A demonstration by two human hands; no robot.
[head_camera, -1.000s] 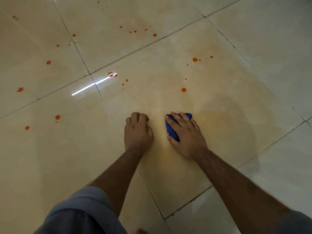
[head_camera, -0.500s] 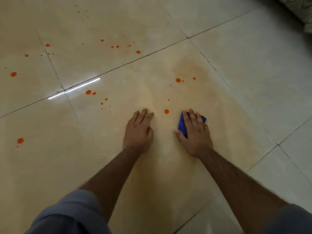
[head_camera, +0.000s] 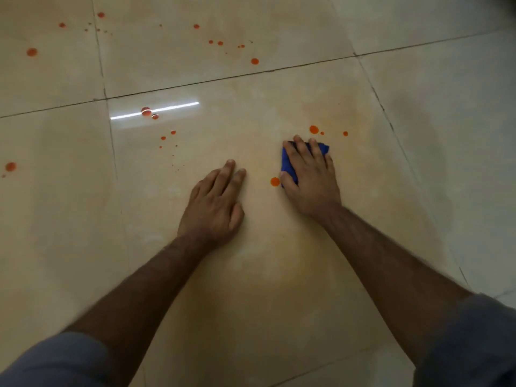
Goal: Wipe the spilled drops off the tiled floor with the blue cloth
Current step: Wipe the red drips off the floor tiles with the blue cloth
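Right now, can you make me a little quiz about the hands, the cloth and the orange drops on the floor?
1. True or false: the left hand holds the blue cloth.
2. Which orange drop lies closest to the right hand?
A. the drop beside its thumb
B. the drop in the light streak
C. the drop at the far left edge
3. Fill in: the left hand lies flat on the bare ____ floor.

Key
1. False: the right hand presses the cloth on the floor, and the left hand holds nothing.
2. A
3. tiled
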